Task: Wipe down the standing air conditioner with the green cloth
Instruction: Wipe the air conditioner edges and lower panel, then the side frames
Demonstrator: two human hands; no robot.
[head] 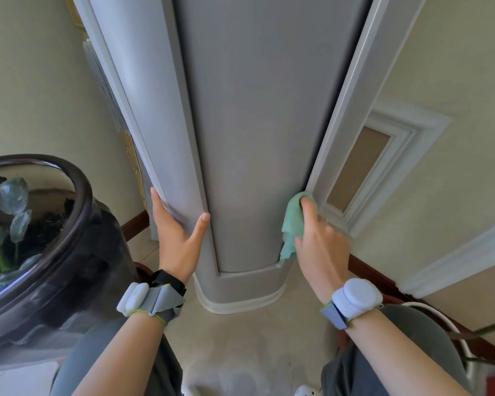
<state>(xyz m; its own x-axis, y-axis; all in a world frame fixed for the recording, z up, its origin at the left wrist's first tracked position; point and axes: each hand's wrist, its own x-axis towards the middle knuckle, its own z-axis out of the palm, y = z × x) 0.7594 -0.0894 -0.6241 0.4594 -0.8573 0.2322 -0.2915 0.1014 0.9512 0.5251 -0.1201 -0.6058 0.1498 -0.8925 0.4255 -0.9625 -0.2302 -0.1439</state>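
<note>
The tall grey standing air conditioner [257, 124] fills the middle of the view, its base on the pale floor. My left hand [177, 238] rests flat against its lower left side, thumb spread onto the front edge. My right hand [320, 247] holds the green cloth [293, 224] and presses it on the lower right edge of the front panel. The cloth hangs down below my fingers. Both wrists carry strapped bands.
A large dark glossy plant pot [69, 252] with green leaves stands close on the left. Cream walls with white moulding [397, 155] and a dark wooden skirting board [383, 284] run behind on the right. A white cable [443, 318] lies at the lower right.
</note>
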